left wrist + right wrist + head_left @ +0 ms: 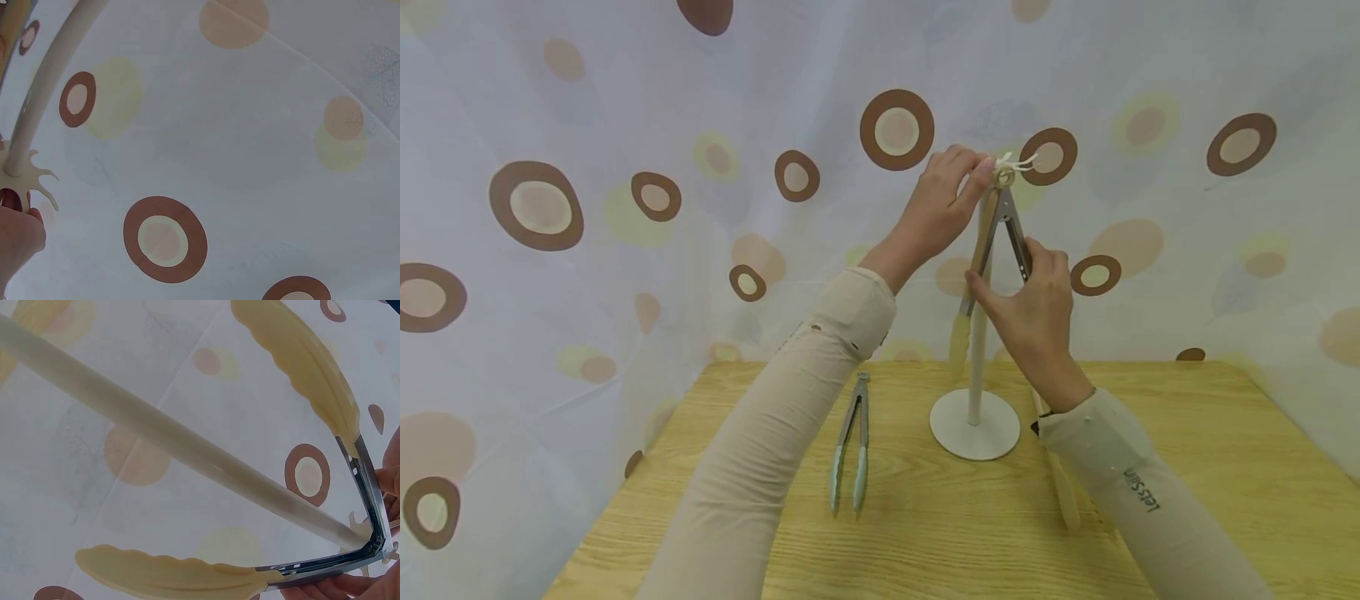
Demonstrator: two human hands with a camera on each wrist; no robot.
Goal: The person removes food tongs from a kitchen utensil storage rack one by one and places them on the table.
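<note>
A white utensil stand (981, 350) with a round base has small curved hooks at its top. My left hand (942, 196) grips that hooked top; in the left wrist view, the hand (19, 240) is at the hub, partly cut off by the frame edge. My right hand (1037, 304) holds a pair of metal tongs (369, 506) with pale yellow scalloped tips, thumb on one arm and fingers on the other. The tongs' arms are spread wide, and their hinge end is up at the hooks. Another yellowish piece (31, 325) shows beside the pole in the right wrist view.
Tongs with light blue tips (850, 467) lie on the wooden table (910, 533), left of the stand. A tan-ended utensil (1063, 496) lies partly under my right forearm. A dotted curtain (820, 75) hangs behind the table.
</note>
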